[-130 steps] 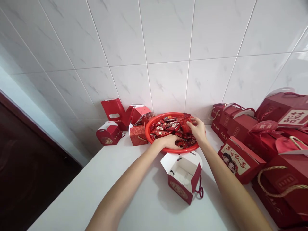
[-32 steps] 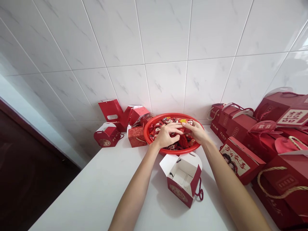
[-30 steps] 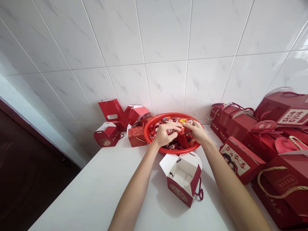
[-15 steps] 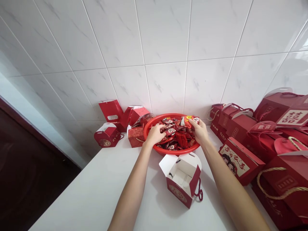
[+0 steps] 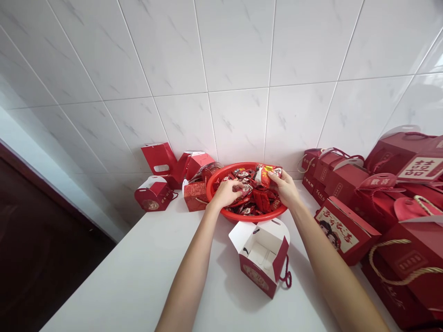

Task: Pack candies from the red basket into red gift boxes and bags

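Both of my hands are over a red plastic basket (image 5: 256, 217) heaped with red wrapped candies (image 5: 265, 199). My right hand (image 5: 284, 186) pinches red, white and yellow candy packets (image 5: 266, 175) at the basket's right side. On the left, my left hand (image 5: 226, 192) has its fingers bent around a dark red wrapped candy (image 5: 246, 188) on the heap. Just in front of the basket stands an open red gift box (image 5: 258, 276) with a white inside, its flaps spread and a dark red cord at its right. No candy shows inside it.
Several red gift boxes (image 5: 349, 226) with rope handles crowd the right side of the white table (image 5: 138, 276). A small closed red box (image 5: 153, 196) and a few other red boxes (image 5: 195, 194) stand left of the basket. A tiled wall (image 5: 238, 120) rises behind.
My right hand has drawn the packets slightly left and they now show more of their faces. My left hand has shifted a little right over the candies.
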Available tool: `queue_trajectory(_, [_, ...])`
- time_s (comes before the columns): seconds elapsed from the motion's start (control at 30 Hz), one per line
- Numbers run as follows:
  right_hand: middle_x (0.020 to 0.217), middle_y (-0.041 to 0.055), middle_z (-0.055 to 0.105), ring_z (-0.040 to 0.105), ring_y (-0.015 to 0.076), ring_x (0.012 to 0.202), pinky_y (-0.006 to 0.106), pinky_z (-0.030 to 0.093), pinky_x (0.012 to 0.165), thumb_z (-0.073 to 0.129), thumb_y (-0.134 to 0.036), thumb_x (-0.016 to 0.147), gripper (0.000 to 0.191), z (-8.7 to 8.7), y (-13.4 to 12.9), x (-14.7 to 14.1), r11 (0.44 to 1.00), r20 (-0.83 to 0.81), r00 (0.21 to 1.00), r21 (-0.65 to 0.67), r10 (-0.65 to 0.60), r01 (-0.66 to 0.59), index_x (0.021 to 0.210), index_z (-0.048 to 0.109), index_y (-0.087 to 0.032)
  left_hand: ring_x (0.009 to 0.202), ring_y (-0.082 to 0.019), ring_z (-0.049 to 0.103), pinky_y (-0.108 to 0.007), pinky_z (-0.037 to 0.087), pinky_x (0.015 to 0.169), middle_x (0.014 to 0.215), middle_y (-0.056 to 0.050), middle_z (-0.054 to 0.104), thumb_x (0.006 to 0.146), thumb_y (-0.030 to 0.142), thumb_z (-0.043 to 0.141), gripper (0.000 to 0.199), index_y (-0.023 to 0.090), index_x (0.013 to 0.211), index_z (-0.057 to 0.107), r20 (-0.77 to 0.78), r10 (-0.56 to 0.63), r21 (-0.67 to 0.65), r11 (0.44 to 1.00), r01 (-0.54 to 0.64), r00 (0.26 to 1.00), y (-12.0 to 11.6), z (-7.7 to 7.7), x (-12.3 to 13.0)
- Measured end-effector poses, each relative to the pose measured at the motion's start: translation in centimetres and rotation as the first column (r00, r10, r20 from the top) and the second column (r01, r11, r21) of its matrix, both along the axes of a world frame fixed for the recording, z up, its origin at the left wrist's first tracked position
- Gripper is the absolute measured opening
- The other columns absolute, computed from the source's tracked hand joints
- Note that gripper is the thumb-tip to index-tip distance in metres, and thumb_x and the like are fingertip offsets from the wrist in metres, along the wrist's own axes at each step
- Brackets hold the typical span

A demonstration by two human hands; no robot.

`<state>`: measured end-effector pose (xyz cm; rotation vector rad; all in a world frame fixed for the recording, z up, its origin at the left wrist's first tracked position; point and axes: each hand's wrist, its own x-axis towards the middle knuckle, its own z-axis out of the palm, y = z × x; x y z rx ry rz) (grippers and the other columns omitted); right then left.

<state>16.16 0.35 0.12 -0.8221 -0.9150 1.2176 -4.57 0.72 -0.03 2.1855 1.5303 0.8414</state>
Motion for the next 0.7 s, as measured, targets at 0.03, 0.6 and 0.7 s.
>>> queue_trajectory(0.03, [0.077, -0.0016, 0.072, 0.065, 0.0158, 0.064, 0.026, 0.053, 0.054, 0.089, -0.043, 0.052, 0.046, -0.1, 0.0, 0.0, 1.0, -0.006, 1.0, 0.003, 0.005, -0.005, 0.084, 0.065, -0.021, 0.096, -0.023, 0.072, -0.033, 0.053, 0.094, 0.098, -0.004, 0.079, 0.078, 0.011, 0.069, 0.021, 0.02, 0.095, 0.079, 0.03, 0.02, 0.024, 1.0, -0.02, 0.999, 0.0, 0.1, 0.0])
queue_trajectory(0.6, [0.073, -0.0013, 0.073, 0.069, 0.0127, 0.063, 0.021, 0.06, 0.054, 0.067, -0.019, 0.085, 0.006, 0.1, 1.3, 1.9, 0.971, -0.417, 0.897, -0.114, 0.147, -0.212, 0.085, 0.062, -0.021, 0.085, -0.022, 0.071, -0.027, 0.052, 0.08, 0.083, -0.005, 0.078, 0.08, 0.014, 0.055, 0.023, 0.019, 0.073, 0.077, -0.054, 0.254, -0.042, 0.966, -0.256, 0.966, -1.1, 1.8, -2.0])
queue_trajectory(0.7, [0.072, -0.0021, 0.073, 0.068, 0.0115, 0.06, 0.02, 0.059, 0.052, 0.066, -0.018, 0.085, 0.006, 0.2, 1.4, 1.9, 0.966, -0.448, 0.879, -0.109, 0.163, -0.235, 0.084, 0.062, -0.022, 0.089, -0.023, 0.071, -0.026, 0.051, 0.08, 0.092, -0.005, 0.079, 0.077, 0.019, 0.061, 0.02, 0.02, 0.086, 0.08, -0.23, 0.165, -0.172, 0.963, -0.207, 0.959, -1.8, 2.5, -2.4])
